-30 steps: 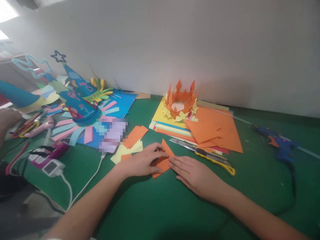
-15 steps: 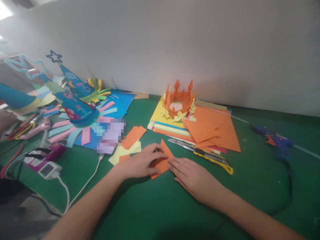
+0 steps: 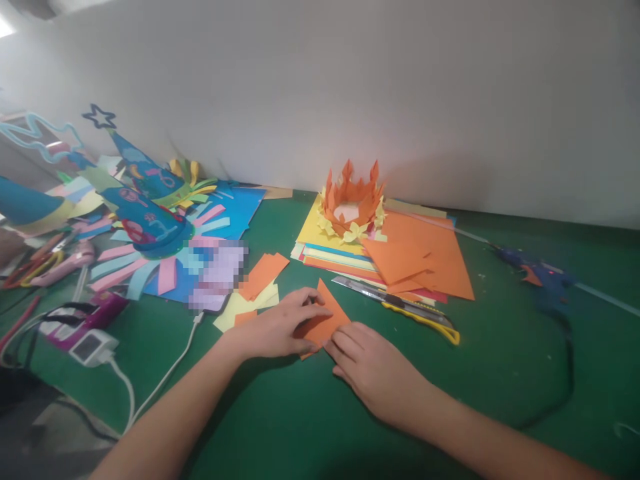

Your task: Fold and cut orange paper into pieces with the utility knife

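Observation:
A folded piece of orange paper (image 3: 327,313) lies on the green table between my hands, one pointed corner facing away from me. My left hand (image 3: 283,323) holds its left side, fingertips pressing on top and thumb at the near edge. At the lower right edge, the curled fingers of my right hand (image 3: 367,363) grip the paper; their tips are partly hidden. Small orange paper pieces (image 3: 265,273) and pale yellow pieces (image 3: 225,313) lie just left of my left hand. A yellow-handled utility knife (image 3: 400,307) rests beyond my right hand, blade out.
An orange paper crown (image 3: 353,207) stands on stacked coloured paper (image 3: 310,230). To the right lies a blue glue gun (image 3: 540,273) with its cord. Decorated cone hats (image 3: 150,217), a phone (image 3: 220,280), a power strip (image 3: 85,327) and cables occupy the left.
My right hand has slid a little left and down along the paper's edge, its fingers now more curled. My left hand stays on the paper. The whole view has shifted slightly.

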Available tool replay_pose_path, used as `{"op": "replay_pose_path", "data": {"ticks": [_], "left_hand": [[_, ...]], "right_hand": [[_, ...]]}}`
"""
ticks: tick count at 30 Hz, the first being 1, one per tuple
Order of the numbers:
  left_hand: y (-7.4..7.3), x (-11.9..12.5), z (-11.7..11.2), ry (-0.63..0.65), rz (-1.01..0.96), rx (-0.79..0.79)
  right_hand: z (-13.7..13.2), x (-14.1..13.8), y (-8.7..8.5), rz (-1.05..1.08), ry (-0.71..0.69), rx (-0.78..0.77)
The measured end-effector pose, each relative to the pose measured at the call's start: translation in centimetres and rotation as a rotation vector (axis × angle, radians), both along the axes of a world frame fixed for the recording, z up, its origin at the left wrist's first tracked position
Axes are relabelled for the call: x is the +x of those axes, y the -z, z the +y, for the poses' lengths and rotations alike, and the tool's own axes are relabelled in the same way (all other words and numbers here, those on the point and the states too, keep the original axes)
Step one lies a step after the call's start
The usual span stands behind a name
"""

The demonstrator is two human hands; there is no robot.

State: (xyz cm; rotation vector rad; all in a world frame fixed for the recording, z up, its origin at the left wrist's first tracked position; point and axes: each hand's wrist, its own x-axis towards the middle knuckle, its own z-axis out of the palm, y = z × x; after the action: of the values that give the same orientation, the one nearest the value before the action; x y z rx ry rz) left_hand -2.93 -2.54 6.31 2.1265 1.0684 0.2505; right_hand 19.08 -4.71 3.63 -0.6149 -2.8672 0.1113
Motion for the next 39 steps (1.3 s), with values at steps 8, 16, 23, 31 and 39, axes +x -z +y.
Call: {"op": "replay_pose_path", "data": {"ticks": [8,16,23,31,39], "left_hand": [[-0.2,-0.1,0.0,0.006,0.008,-0.051],[-0.3,-0.3,0.0,0.039,0.069,-0.057],[0.2,-0.9,0.1,0.135,0.138,-0.011],[0.4,-0.8,0.2,0.115,0.095,0.06],[0.1,0.9,-0.8,-0.048,0.058,0.07]], "right_hand": [[0.7,2.1,-0.1,0.051,0.221,0.173],[0.8,1.4,-0.6,0.02,0.216,0.14],[-0.9,-1.3,-0.4,-0.016,0.014,-0.029],[0.1,0.1,-1.0,0.131,0.049,-0.19],[4.7,6.5,1.1,0.091,0.523,0.121]]}}
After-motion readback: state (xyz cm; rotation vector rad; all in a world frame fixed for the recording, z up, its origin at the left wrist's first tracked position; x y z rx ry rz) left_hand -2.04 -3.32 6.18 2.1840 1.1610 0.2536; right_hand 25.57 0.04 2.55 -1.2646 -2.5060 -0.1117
